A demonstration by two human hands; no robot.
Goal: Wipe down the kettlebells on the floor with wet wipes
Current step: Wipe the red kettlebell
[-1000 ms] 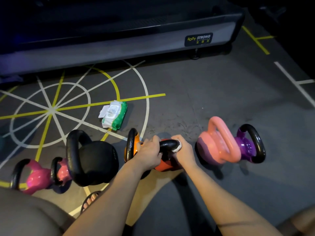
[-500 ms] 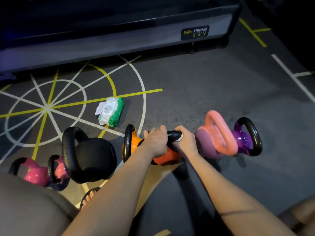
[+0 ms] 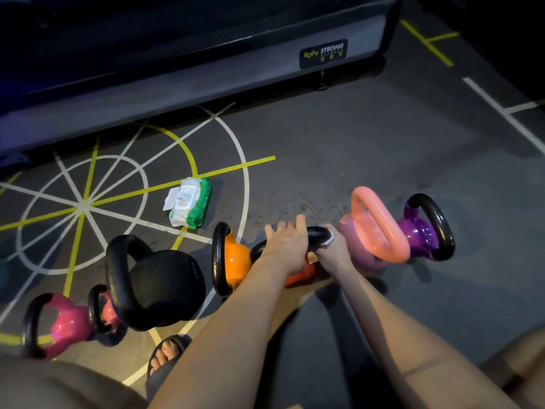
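A red kettlebell (image 3: pixel 300 277) stands on the floor under my hands, its black handle (image 3: pixel 318 233) on top. My right hand (image 3: pixel 334 253) presses a white wet wipe (image 3: pixel 329 239) against the right end of that handle. My left hand (image 3: pixel 287 246) lies over the handle's left part with its fingers stretched out and apart, not curled around it. In the same row stand an orange kettlebell (image 3: pixel 236 258), a large black kettlebell (image 3: pixel 165 284), a magenta kettlebell (image 3: pixel 67 323), a pink-handled kettlebell (image 3: pixel 380 228) and a purple kettlebell (image 3: pixel 421 233).
A green and white wet-wipe pack (image 3: pixel 190 202) lies with its lid flipped up on the floor markings behind the row. A long machine base (image 3: pixel 206 81) runs across the back. My sandalled foot (image 3: pixel 166 354) is near the black kettlebell. Bare grey floor lies to the right.
My left hand has let go of the handle and stretched its fingers out. My right hand has stayed at the handle's right end with the wipe. The view has shifted slightly.
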